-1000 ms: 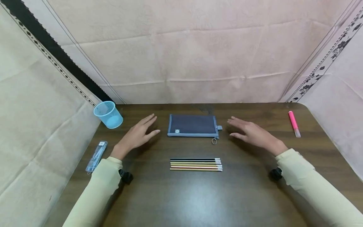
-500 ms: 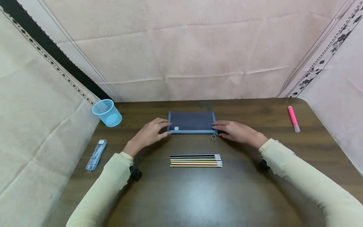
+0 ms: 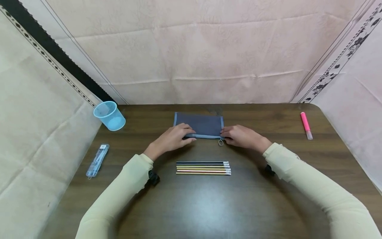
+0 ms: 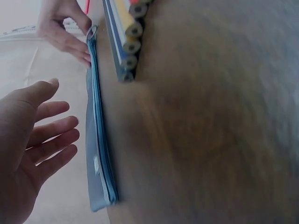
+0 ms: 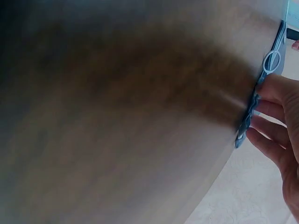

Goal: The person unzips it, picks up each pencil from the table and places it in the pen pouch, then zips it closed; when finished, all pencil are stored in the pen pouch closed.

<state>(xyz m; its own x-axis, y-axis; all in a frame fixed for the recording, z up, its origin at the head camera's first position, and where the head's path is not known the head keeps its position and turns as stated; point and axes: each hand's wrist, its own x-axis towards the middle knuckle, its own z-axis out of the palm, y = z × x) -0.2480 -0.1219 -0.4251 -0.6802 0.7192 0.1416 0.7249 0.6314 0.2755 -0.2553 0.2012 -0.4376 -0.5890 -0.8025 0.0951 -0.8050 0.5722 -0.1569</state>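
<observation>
Past slim black-and-gold pencils [image 3: 203,168], it's left hand [image 3: 170,141] loosely spread, right hand [image 3: 243,137] pinching the right end of the navy rectangular fabric pouch [image 3: 203,124] on the brown wood-grain tabletop [image 3: 203,202]! The light-blue zip edge [image 3: 206,136] should grip best; behind, it looks light, floppy.

Creased pale cloth [image 3: 191,59] hangs behind and beside a brown wood-grained bench [image 3: 206,153], its near surface catching a whitish glare (a dark floral border [image 3: 356,45] runs down the right-hand corner).
</observation>
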